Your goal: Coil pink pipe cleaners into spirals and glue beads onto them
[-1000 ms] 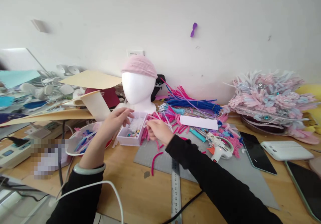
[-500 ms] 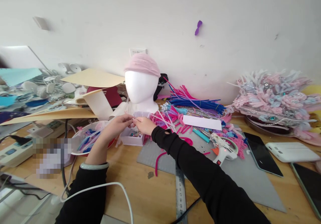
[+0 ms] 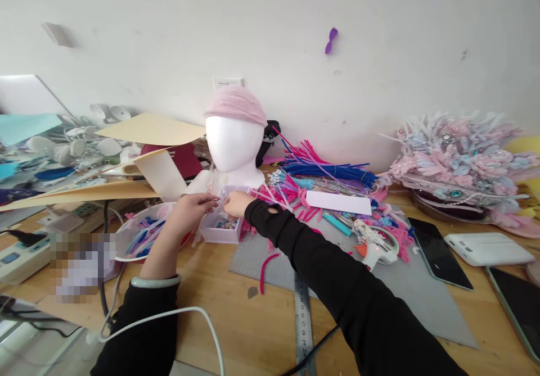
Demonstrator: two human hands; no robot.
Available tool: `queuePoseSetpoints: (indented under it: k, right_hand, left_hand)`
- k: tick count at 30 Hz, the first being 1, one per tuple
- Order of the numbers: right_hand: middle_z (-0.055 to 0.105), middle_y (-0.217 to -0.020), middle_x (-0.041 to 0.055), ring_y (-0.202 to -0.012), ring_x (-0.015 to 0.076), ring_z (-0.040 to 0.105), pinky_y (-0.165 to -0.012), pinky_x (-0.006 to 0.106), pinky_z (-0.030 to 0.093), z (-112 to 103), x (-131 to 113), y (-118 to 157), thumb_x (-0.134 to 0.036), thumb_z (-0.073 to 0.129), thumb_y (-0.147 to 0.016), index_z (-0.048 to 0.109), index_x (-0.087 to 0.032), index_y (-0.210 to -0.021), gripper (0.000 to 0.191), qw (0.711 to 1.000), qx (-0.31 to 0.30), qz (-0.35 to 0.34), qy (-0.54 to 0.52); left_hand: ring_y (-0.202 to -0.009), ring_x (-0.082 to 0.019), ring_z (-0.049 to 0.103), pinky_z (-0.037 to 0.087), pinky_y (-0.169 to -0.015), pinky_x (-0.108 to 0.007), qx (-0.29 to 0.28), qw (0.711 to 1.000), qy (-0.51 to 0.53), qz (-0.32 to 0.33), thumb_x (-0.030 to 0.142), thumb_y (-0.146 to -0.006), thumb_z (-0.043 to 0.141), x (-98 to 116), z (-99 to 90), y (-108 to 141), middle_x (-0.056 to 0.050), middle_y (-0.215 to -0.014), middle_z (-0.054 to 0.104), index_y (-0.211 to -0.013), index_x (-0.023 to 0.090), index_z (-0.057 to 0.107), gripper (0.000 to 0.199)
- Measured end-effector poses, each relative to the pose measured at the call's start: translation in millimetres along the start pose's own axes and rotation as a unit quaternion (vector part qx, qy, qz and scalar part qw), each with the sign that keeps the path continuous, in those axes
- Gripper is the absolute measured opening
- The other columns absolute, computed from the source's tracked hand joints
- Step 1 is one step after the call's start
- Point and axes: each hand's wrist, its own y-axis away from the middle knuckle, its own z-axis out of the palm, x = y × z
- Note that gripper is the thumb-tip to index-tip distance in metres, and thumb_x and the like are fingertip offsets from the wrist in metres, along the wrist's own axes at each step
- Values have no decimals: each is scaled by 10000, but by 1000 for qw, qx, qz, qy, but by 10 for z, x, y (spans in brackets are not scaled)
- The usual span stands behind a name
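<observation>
Right hand [image 3: 237, 203] dips into the bead box [image 3: 219, 236]; left hand [image 3: 194, 210] is beside it, slightly apart, fingertips pinched. Can't tell if either holds anything. Box sits before the mannequin head [image 3: 234, 145]. Risks: knocked box wall spills beads [image 3: 225, 224]; white cable [image 3: 169, 311] across left sleeve snags.

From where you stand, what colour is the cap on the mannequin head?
Pale pink, clearest in the head view.
</observation>
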Motion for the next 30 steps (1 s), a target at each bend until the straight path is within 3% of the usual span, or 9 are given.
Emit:
queuePoseSetpoints:
  k: [5,11,15,18,21,25,30]
  right_hand:
    - [590,-631,56,-697,175,550,-595,240,374,-35,10,10,-227,533,-686,593,-111,-635,140,999,40,-28,7]
    - [590,-578,37,-434,111,516,-462,212,390,110,154,-27,-362,523,-720,557,-135,-776,237,991,67,-15,-113]
    - [580,-570,-6,-382,78,482,-435,188,386,178,240,-48,-325,518,-721,545,-160,-823,196,988,94,-41,-117]
    - [587,-610,-6,-508,87,520,-528,187,403,181,261,-49,-263,519,-720,570,-160,-753,120,985,127,-72,-94]
    - [609,-715,26,-680,114,541,-647,209,402,176,254,-42,-228,513,-720,588,-142,-752,118,979,164,-84,-86]
    - [627,-765,57,-721,130,550,-674,224,402,193,236,-34,-197,511,-710,602,-118,-810,156,974,187,-85,-97]
    - [642,-756,55,-731,135,565,-708,229,410,260,238,-87,-160,515,-686,619,-126,-748,126,953,240,-47,-178]
  left_hand:
    - [-591,-181,553,387,-573,-234,2,1000,-22,9,194,-557,609,18,-19,22,-10,-602,661,-633,210,682,107]
    - [-519,-154,511,355,-492,-218,-22,1000,-18,6,290,-574,601,63,-30,68,-1,-562,623,-662,195,677,150]
    - [-445,-124,444,340,-471,-218,-57,998,-27,-5,307,-609,559,64,-11,88,29,-446,523,-658,170,656,175]
    - [-470,-124,454,353,-496,-225,-67,998,-2,-5,328,-612,567,67,13,102,19,-482,533,-651,156,644,193]
    - [-504,-124,467,357,-511,-225,-59,997,49,-13,346,-608,592,54,52,104,7,-520,545,-657,150,640,208]
    - [-505,-95,458,360,-499,-202,-62,984,161,-40,312,-586,636,3,123,73,4,-573,561,-675,141,636,193]
    - [-601,-91,528,417,-586,-190,-37,930,357,-76,178,-533,678,-14,198,34,9,-648,601,-681,157,594,172]
